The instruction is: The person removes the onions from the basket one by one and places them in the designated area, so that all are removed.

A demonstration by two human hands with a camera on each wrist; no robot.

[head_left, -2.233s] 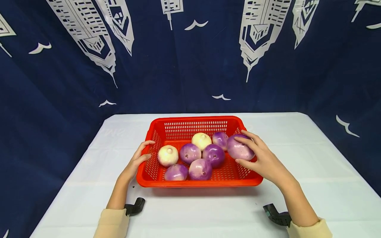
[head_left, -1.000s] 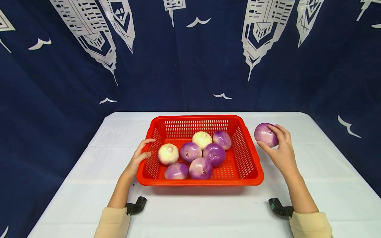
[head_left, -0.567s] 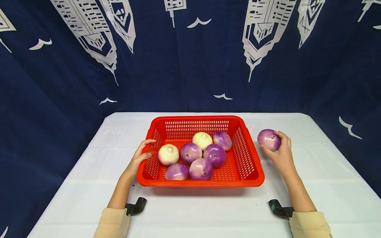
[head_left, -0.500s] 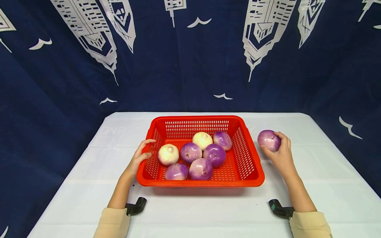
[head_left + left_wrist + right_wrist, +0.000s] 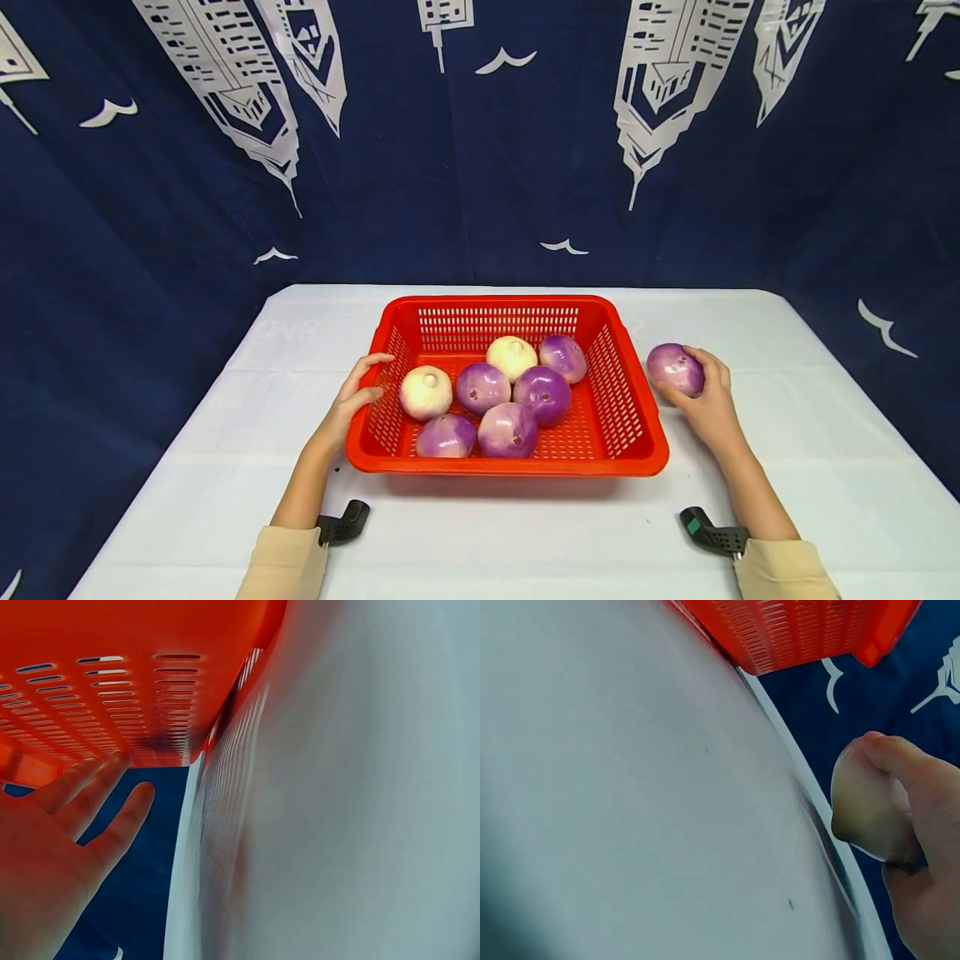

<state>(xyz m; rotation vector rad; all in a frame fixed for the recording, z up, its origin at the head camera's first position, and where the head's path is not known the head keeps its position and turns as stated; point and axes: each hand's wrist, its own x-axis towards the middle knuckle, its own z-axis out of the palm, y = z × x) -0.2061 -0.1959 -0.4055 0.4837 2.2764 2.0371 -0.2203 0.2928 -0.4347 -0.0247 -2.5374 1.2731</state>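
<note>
My right hand (image 5: 708,407) grips a purple onion (image 5: 672,367) just right of the red basket (image 5: 651,433). In the right wrist view its thumb lies over the pale onion (image 5: 874,799); whether the onion touches the table, I cannot tell. My left hand (image 5: 347,407) is at the basket's left side, fingertips at the rim. From the left wrist, its fairly straight fingers (image 5: 94,795) reach to the basket's outer wall (image 5: 142,705). Inside the basket lie several purple onions (image 5: 542,396) and two white ones, one at the left (image 5: 426,392) and one farther back.
The basket stands on a table with a white cloth (image 5: 525,542). Behind it hangs a dark blue curtain (image 5: 450,192) printed with white buildings and birds. Black camera mounts (image 5: 343,523) sit on both wrists.
My right hand has carried the onion out of the basket over its right rim, then lowered it toward the table on the right. My left hand has stayed at the basket.
</note>
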